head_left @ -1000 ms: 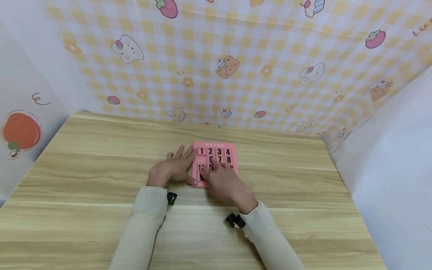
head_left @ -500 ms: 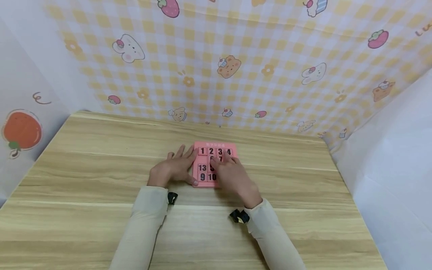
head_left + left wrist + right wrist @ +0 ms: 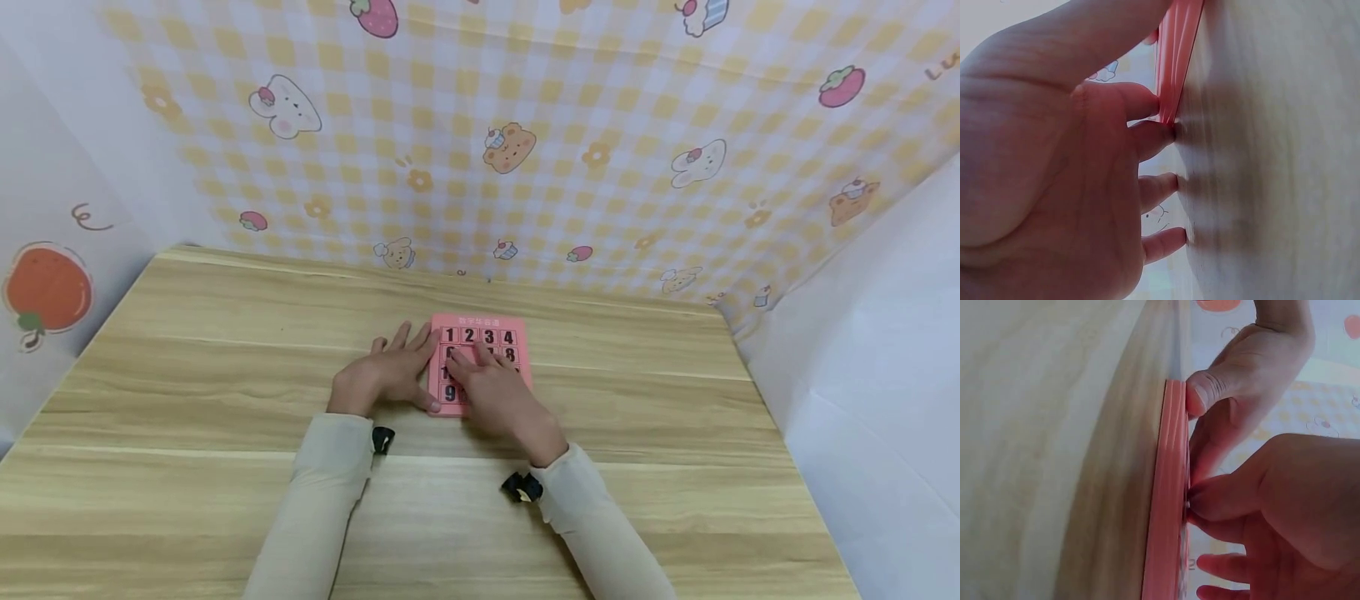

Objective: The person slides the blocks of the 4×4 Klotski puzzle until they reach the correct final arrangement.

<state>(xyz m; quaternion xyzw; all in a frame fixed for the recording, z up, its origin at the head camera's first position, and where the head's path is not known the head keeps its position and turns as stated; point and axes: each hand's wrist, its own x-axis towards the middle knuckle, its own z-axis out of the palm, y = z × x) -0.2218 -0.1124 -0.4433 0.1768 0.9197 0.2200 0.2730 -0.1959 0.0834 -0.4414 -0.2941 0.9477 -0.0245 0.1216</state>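
A pink sliding number puzzle (image 3: 480, 322) lies flat, rows of black-numbered tiles in its frame. The top row reads 1, 2, 3, 4. Below the 1 sits the 6 tile (image 3: 449, 351), with a bare slot to its right. My left hand (image 3: 386, 375) rests spread against the puzzle's left side, thumb at the near corner; several of its fingertips (image 3: 1163, 184) reach down to the table. Over the tiles is my right hand (image 3: 498, 398), its thumb and index fingertips (image 3: 1207, 497) close together on the puzzle's face. It covers several tiles in the lower rows.
The wood-grain table (image 3: 225, 350) extends on all sides of the puzzle. Behind it hangs a yellow-checked cloth (image 3: 450, 125) with cartoon prints. White sheeting (image 3: 877, 333) rises along the right side. A black strap (image 3: 522, 487) shows at the right cuff.
The 6 tile has slid left into the slot under the 1. My right hand moved right over the tiles, then back left. My left hand has stayed put.
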